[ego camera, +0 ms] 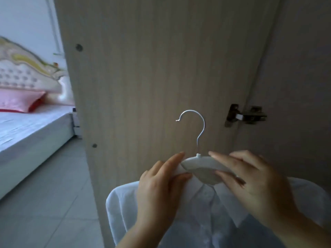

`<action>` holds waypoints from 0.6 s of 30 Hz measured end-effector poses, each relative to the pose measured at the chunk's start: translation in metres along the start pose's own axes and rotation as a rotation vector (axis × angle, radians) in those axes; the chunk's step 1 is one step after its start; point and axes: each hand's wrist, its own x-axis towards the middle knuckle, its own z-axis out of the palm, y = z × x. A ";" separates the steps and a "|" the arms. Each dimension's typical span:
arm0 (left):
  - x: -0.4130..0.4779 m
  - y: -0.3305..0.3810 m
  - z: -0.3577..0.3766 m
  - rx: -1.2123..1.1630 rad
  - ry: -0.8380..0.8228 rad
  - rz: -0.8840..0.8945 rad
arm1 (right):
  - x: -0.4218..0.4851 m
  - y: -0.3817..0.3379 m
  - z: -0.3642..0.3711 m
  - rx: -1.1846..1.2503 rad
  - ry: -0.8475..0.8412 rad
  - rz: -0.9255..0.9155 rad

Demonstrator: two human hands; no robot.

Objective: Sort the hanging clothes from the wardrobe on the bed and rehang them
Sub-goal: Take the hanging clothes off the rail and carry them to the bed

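I see both hands up close – the left hand pinches the white shirt collar, the right hand grips the white hanger it hangs on. Behind stands the wardrobe door – farther left, the bed

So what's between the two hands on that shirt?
In the head view, the hanger's pale middle, its hook rising, sits between the left hand and right hand, above the white shirt's collar.
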 end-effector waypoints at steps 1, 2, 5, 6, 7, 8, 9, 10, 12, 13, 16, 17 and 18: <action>-0.004 -0.009 -0.016 0.043 0.019 -0.006 | 0.003 -0.013 0.011 0.041 0.001 -0.010; -0.006 -0.018 -0.032 0.090 0.038 -0.012 | 0.006 -0.027 0.022 0.091 0.000 -0.021; -0.014 -0.043 -0.083 0.233 0.083 -0.044 | 0.019 -0.072 0.053 0.237 -0.033 -0.061; -0.017 -0.052 -0.102 0.278 0.095 -0.062 | 0.025 -0.089 0.065 0.283 -0.040 -0.076; -0.019 -0.059 -0.119 0.320 0.110 -0.081 | 0.031 -0.105 0.075 0.326 -0.040 -0.090; -0.021 -0.066 -0.135 0.359 0.129 -0.098 | 0.037 -0.120 0.084 0.367 -0.039 -0.101; -0.024 -0.075 -0.153 0.396 0.158 -0.121 | 0.043 -0.139 0.096 0.418 -0.039 -0.112; -0.027 -0.083 -0.172 0.418 0.196 -0.150 | 0.049 -0.158 0.107 0.464 -0.040 -0.121; -0.032 -0.101 -0.209 0.443 0.286 -0.209 | 0.062 -0.196 0.127 0.537 -0.039 -0.136; -0.035 -0.111 -0.227 0.460 0.325 -0.234 | 0.069 -0.215 0.137 0.571 -0.042 -0.145; -0.048 -0.141 -0.279 0.553 0.410 -0.283 | 0.085 -0.271 0.167 0.678 -0.062 -0.177; -0.053 -0.153 -0.297 0.589 0.438 -0.296 | 0.090 -0.290 0.178 0.709 -0.070 -0.186; -0.058 -0.164 -0.315 0.625 0.460 -0.306 | 0.096 -0.308 0.189 0.736 -0.077 -0.188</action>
